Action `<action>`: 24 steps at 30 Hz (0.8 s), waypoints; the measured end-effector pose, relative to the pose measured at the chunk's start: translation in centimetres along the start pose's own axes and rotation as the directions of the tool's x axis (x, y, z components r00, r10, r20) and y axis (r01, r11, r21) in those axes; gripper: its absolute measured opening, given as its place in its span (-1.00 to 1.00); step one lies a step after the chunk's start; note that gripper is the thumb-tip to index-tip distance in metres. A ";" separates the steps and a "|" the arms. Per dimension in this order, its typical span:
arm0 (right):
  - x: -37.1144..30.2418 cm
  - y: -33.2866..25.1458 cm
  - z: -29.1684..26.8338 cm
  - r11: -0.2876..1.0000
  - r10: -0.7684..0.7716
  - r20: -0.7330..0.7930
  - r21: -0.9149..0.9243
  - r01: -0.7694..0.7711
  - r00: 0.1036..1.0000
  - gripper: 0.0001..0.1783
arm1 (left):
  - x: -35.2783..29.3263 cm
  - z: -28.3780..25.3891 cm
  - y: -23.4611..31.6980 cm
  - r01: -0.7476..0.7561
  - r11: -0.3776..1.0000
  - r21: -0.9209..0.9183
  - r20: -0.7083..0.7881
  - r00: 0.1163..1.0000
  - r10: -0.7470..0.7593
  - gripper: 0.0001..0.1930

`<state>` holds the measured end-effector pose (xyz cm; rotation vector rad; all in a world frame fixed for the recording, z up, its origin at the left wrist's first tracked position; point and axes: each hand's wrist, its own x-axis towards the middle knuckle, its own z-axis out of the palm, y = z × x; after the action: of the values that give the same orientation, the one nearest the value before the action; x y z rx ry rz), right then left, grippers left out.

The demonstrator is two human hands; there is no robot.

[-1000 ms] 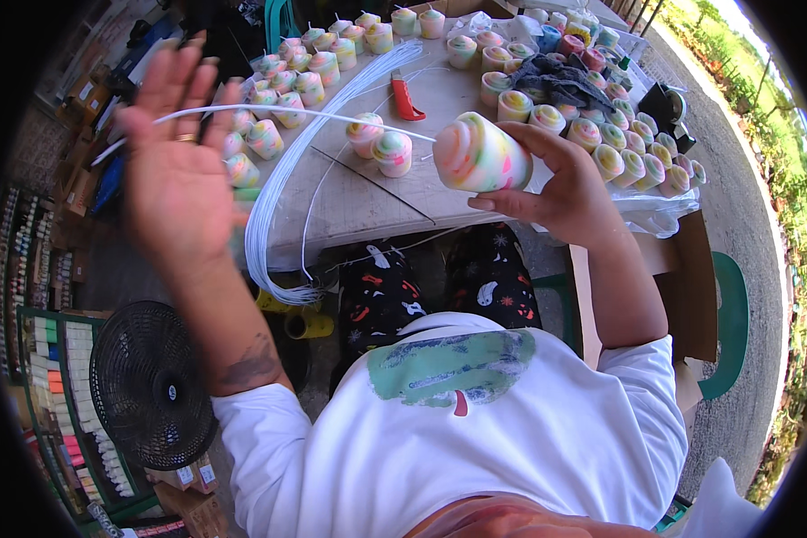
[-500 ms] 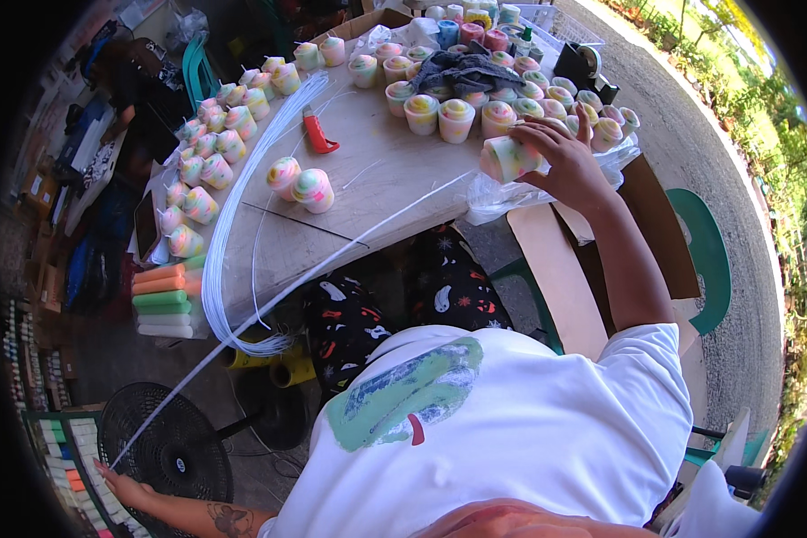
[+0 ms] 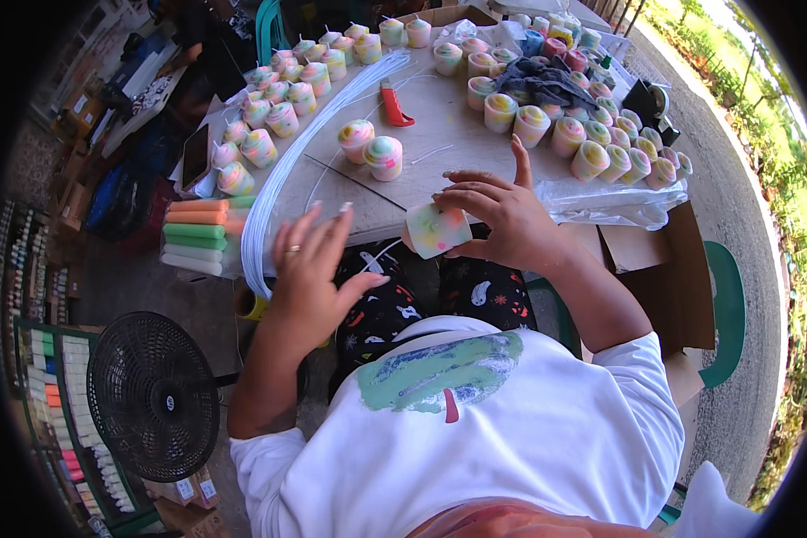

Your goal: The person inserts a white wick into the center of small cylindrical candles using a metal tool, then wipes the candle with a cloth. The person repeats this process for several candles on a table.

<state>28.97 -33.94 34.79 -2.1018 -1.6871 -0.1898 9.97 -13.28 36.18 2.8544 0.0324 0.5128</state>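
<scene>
My right hand [image 3: 502,220] grips a pastel-speckled, cup-shaped candle [image 3: 441,231] between thumb and fingers, tipped on its side over my lap, with the index finger raised. My left hand [image 3: 314,269] is open, fingers spread, beside the bundle of long white wicks [image 3: 272,193] on the table's left side. A pale strand [image 3: 381,255] shows between my left thumb and the candle; where its ends go I cannot make out. Two swirl-topped candles [image 3: 384,159] stand upright just beyond, next to a thin dark rod [image 3: 345,174] and a red-handled cutter [image 3: 394,106].
Rows of candles with wicks [image 3: 282,119] line the table's left; more swirl-topped candles [image 3: 568,137] crowd the right around a dark cloth [image 3: 547,81]. Orange, green and white sticks [image 3: 195,230] lie at the left edge. A black fan [image 3: 152,394] stands lower left, an opened cardboard box [image 3: 668,278] right.
My left hand has come up from the far lower left to the table edge, and the long stretched wick no longer shows there. My right hand has brought the candle left and down toward my lap.
</scene>
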 end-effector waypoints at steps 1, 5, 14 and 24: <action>0.4 -0.3 0.1 1.000 -0.012 -0.001 0.016 0.012 1.000 -0.33 | 1.2 2.4 0.6 -0.056 0.998 -0.006 -0.017 0.998 0.056 -0.41; 0.1 0.0 -0.5 0.995 0.030 0.043 0.090 -0.034 0.999 -0.32 | 2.7 6.3 -1.1 -0.117 0.963 -0.242 0.080 0.987 0.140 -0.75; -1.9 0.4 0.6 0.902 0.135 0.092 0.400 -0.160 0.987 -0.34 | 0.6 9.0 -1.9 -0.036 0.820 -0.571 0.091 0.990 0.107 -0.89; -1.5 -1.3 2.2 0.797 0.097 -0.015 0.599 -0.069 0.995 -0.35 | -0.5 11.3 -2.7 0.094 0.791 -0.604 0.293 0.950 0.111 -0.89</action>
<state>27.01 -34.18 32.56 -1.6617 -1.3799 0.2945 13.47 -13.30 25.07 2.2482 -0.1745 0.0324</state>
